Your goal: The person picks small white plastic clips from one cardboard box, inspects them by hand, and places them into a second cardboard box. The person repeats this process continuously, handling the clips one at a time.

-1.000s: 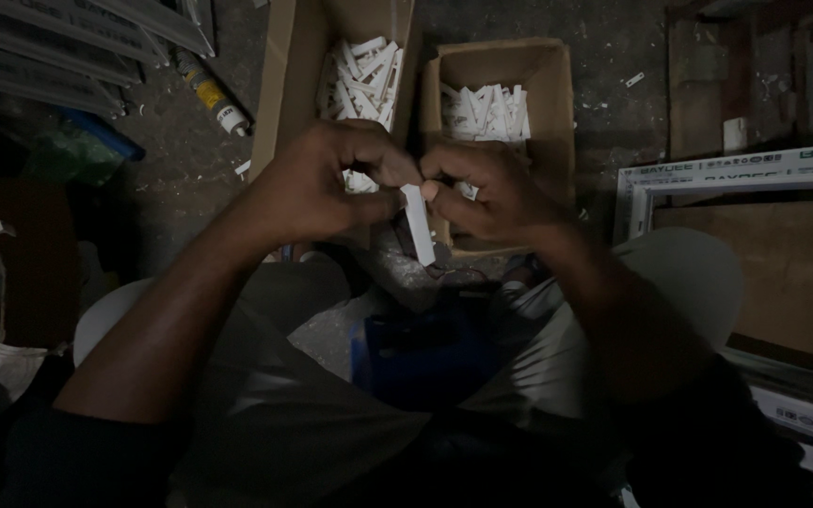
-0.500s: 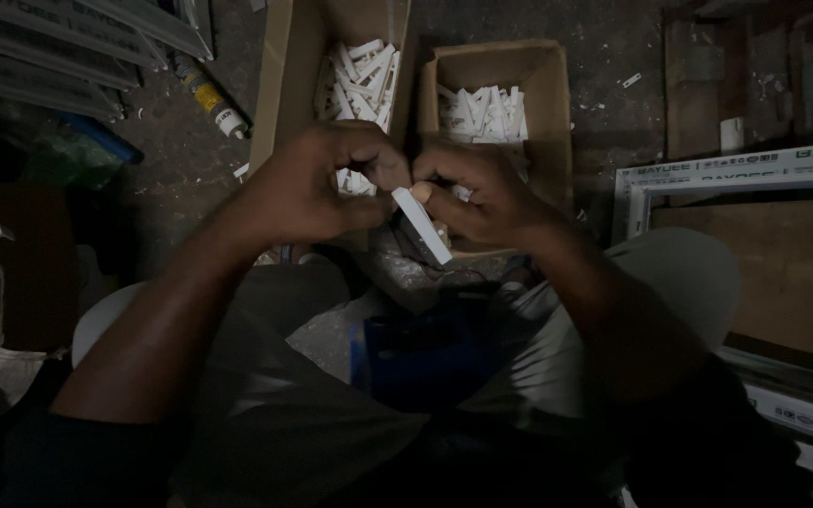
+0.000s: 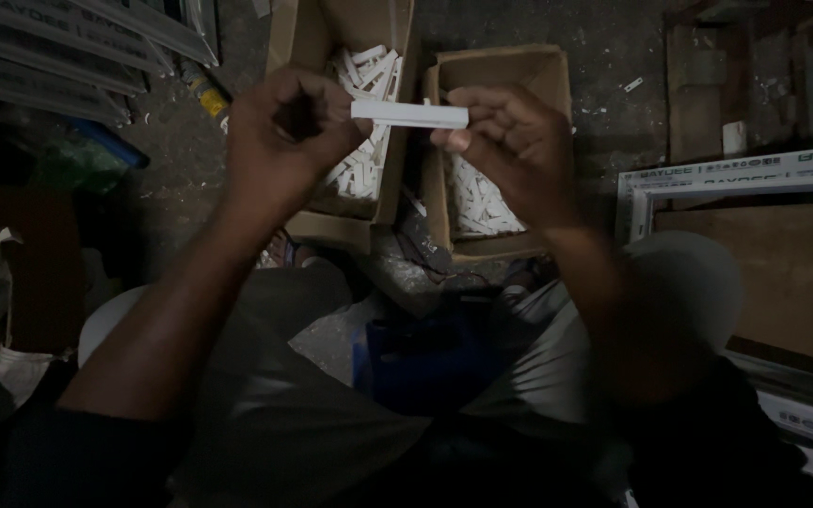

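A short white plastic strip (image 3: 409, 114) lies level between both hands, above two cardboard boxes. My left hand (image 3: 284, 141) pinches its left end with thumb and fingers. My right hand (image 3: 515, 141) grips its right end with the fingertips. The left box (image 3: 388, 202) and the right box (image 3: 552, 71) each hold several similar white pieces (image 3: 361, 160). My knees in grey trousers sit below the hands.
White framed panels (image 3: 736, 179) lean at the right over a brown board. Long grey profiles (image 3: 58, 47) lie at the top left, with a small tube (image 3: 207, 97) beside them. A blue object (image 3: 425, 353) sits between my legs. The floor is dark and dusty.
The white strip hung downward, then slanted; now it is held level and higher, with both hands spread apart to its two ends.
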Action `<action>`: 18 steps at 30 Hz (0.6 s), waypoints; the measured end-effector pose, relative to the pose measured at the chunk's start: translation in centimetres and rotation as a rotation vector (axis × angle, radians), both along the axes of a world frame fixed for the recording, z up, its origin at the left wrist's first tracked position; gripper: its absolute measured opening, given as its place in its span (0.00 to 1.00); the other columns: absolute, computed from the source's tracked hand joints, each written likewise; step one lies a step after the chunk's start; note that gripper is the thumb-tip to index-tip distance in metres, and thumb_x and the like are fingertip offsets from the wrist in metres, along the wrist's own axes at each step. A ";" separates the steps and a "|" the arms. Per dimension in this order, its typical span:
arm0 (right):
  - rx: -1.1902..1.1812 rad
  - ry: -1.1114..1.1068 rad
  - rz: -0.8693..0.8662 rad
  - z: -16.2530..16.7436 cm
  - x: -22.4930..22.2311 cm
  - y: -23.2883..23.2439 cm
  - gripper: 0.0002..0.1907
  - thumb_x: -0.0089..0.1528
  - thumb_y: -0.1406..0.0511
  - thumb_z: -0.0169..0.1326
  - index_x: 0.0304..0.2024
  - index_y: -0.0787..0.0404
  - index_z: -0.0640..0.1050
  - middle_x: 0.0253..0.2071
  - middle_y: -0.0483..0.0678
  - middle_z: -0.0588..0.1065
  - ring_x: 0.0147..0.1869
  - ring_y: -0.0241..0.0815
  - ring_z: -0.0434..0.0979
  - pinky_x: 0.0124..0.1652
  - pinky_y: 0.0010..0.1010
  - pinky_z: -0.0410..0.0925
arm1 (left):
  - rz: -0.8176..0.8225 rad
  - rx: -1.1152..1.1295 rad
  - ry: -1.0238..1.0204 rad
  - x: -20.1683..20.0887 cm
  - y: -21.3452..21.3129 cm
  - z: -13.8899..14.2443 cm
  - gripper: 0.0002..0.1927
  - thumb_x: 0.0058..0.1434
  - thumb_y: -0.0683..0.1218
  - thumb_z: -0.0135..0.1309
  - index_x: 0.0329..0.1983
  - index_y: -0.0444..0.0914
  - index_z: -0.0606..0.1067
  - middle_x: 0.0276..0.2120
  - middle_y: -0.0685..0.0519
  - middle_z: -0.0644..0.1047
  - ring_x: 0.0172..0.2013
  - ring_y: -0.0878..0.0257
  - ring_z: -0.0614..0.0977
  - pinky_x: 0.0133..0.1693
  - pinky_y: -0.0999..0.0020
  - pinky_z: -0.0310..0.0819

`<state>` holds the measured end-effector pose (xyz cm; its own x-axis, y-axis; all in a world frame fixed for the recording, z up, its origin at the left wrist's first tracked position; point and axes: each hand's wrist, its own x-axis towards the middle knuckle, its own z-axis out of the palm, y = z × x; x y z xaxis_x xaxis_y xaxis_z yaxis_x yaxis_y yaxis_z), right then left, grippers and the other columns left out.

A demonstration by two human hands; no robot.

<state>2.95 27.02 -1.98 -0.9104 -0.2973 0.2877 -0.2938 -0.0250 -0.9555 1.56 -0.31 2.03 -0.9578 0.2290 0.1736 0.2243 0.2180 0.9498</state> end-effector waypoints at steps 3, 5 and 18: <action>-0.174 -0.148 -0.116 -0.3 0.3 -0.7 0.15 0.72 0.70 0.56 0.60 0.70 0.74 0.50 0.58 0.81 0.55 0.46 0.86 0.53 0.36 0.82 | 0.073 0.062 -0.024 0.8 1.2 -0.9 0.11 0.64 0.37 0.66 0.42 0.37 0.74 0.36 0.53 0.79 0.36 0.68 0.80 0.39 0.75 0.77; -0.279 -0.218 -0.153 -0.5 0.4 -1.2 0.17 0.71 0.71 0.56 0.62 0.70 0.73 0.51 0.59 0.80 0.54 0.44 0.84 0.54 0.35 0.81 | 0.054 0.053 0.055 1.2 1.8 -1.3 0.11 0.66 0.37 0.66 0.42 0.37 0.74 0.37 0.53 0.79 0.39 0.67 0.82 0.44 0.73 0.79; -0.451 -0.415 -0.286 -0.4 0.9 -2.1 0.26 0.69 0.63 0.58 0.66 0.69 0.70 0.55 0.60 0.78 0.57 0.47 0.83 0.58 0.38 0.78 | 0.014 0.025 0.042 2.1 3.5 -2.6 0.10 0.64 0.39 0.67 0.38 0.37 0.74 0.34 0.55 0.79 0.37 0.69 0.81 0.42 0.72 0.77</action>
